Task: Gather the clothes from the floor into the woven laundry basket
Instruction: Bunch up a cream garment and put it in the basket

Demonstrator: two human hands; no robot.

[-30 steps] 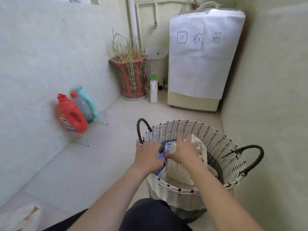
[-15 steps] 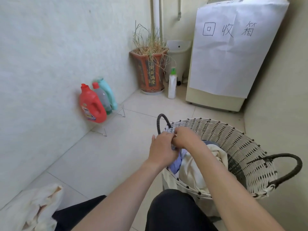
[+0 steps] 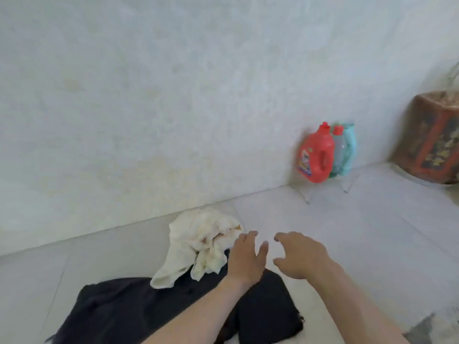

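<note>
Your left hand (image 3: 244, 259) hangs with its fingers spread and nothing in its grasp, its fingertips just beside the right edge of the cream garment (image 3: 198, 244), though whether they touch the cloth is hard to tell through the blur. Your right hand (image 3: 299, 258) is a little to the right of it, also spread and empty, palm down above bare floor tile (image 3: 372, 232). The two hands are close together but not touching. The cream garment lies crumpled on the floor near the foot of the wall (image 3: 173, 95), its lower end draped over a black garment (image 3: 154, 309) that spreads flat across the tile beneath your left forearm. The woven laundry basket is out of view. Farther right, against the wall, a red detergent jug (image 3: 316, 157) stands touching a clear bottle with a red cap (image 3: 338, 150) and a teal bottle (image 3: 349, 151), all on a wire rack (image 3: 323, 188). At the far right edge sits a brown and red planter (image 3: 432, 142), blurred.
</note>
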